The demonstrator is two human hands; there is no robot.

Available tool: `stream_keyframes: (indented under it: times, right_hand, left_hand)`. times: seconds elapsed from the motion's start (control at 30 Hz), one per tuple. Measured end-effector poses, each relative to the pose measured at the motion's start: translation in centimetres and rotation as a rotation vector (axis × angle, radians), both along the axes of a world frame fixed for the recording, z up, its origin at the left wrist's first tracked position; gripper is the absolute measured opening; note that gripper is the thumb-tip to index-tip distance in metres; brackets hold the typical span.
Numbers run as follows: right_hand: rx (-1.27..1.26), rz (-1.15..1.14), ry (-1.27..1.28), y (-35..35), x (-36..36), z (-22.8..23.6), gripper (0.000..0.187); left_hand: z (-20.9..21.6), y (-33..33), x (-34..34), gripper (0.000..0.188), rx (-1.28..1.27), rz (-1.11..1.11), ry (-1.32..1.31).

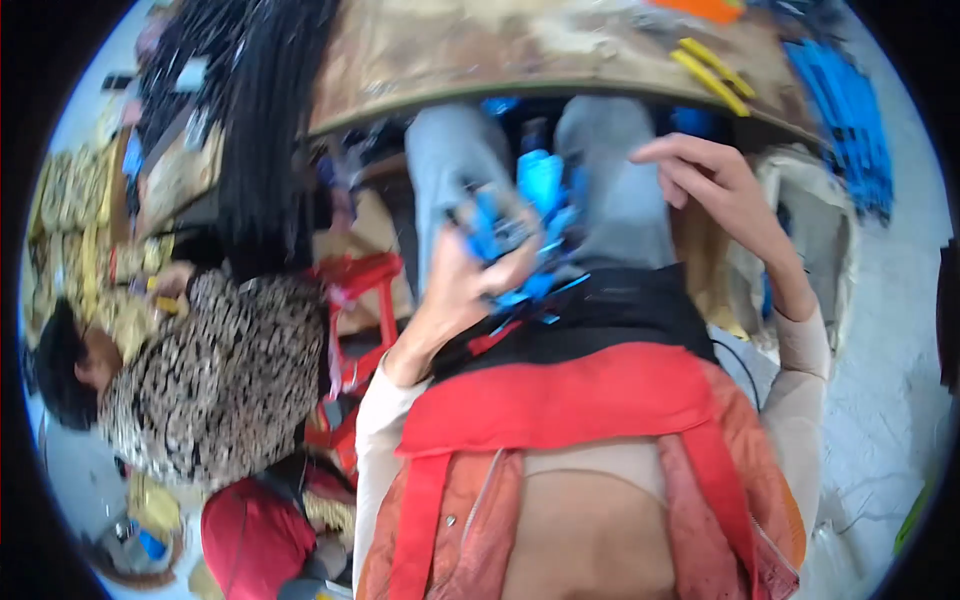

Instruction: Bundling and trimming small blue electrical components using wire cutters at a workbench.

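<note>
A: What crowds in around the lap?
B: Black strips [275, 130] hang in a thick bundle on the left; a red stool [375, 315] stands below them, and a co-worker in a patterned top [220, 370] sits beside it; on the right there's a pale sack [845, 245] near the knee.
A: And the work itself?
B: The left grip [485, 255] is closed around some blue pieces [487, 222] above the lap, though blur hides their exact shape; more blue bits [540, 180] lie between the thighs; the right grip [690, 180] is loosely open, index finger out, seemingly empty, near the other knee.
A: The surface?
B: A worn wooden tabletop [480, 50] juts over the knees, hiding what's beneath; a yellow-handled tool [715, 75] lies near its front edge, an orange item [705, 8] farther back; blue strips [845, 125] hang off its right end.
A: The room?
B: Pale floor [885, 330] at right; yellowish bundles [75, 210] heaped at far left.
</note>
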State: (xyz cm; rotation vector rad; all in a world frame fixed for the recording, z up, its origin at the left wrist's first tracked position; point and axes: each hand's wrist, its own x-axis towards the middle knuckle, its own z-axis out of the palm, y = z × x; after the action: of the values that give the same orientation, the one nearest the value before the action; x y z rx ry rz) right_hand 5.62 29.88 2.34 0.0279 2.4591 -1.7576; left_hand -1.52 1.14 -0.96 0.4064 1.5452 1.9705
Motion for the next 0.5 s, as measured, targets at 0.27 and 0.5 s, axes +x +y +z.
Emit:
stream_keyframes:
  times: [0.27,0.5]
  right_hand:
    - [1.055,-0.449,0.458,11.0,-4.1,-3.5,0.036]
    - [0.783,-0.33,0.495,12.1,-7.2,-6.3,0.036]
  left_hand:
    - [-0.9,-0.2,-1.1,0.026,-0.122,-0.294,-0.019]
    - [-0.8,1.2,-1.3,0.013,-0.211,0.008,0.146]
